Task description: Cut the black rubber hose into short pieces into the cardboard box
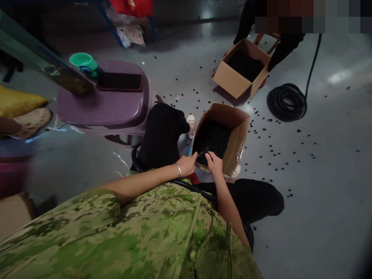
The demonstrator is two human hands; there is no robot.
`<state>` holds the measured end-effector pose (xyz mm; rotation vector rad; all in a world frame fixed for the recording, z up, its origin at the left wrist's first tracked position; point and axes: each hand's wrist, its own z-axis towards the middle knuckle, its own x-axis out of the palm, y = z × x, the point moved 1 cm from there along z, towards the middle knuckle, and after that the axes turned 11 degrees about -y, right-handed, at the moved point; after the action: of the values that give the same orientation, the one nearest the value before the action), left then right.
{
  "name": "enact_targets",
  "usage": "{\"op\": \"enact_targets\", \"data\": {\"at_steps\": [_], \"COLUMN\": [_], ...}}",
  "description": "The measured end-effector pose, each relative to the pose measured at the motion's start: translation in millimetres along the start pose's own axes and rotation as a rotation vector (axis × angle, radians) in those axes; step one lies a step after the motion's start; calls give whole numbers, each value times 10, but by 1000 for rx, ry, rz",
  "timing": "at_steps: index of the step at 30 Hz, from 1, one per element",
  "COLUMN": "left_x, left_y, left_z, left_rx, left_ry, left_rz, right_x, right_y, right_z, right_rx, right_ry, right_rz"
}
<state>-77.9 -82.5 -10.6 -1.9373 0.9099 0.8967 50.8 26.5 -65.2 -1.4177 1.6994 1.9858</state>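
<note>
**Pinching a thin black tool at the near rim of the open carton**

Meeting at the near edge of the cardboard carton (236, 135), both hands sit almost knuckle to knuckle. The left hand (187, 164) is closed around the base of a thin dark tool (202, 152), possibly a small brush or tweezers; it is too small to tell which. The tool's long axis runs from the fingers toward two o'clock, its tip over the small black pieces (213, 136) filling the carton. The right hand (214, 162) rests at three o'clock of the left, fingers curled on the rim at the edge of the pieces; whether it pinches one I cannot tell. The pieces lie at twelve o'clock from both hands, the right hand nearer. At one o'clock, well apart, another person's dark sleeves reach a second carton (232, 79).
</note>
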Motion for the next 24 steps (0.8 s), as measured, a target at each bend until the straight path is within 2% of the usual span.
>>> {"op": "enact_targets", "data": {"at_steps": [12, 24], "left_x": [60, 132], "left_y": [6, 66], "left_z": [35, 122], "left_rx": [-21, 16], "left_ry": [-38, -35], "left_rz": [-5, 52], "right_x": [-31, -11], "right_y": [66, 9], "right_z": [-41, -13], "right_rx": [-49, -55], "right_ry": [1, -43], "right_rz": [-130, -202]}}
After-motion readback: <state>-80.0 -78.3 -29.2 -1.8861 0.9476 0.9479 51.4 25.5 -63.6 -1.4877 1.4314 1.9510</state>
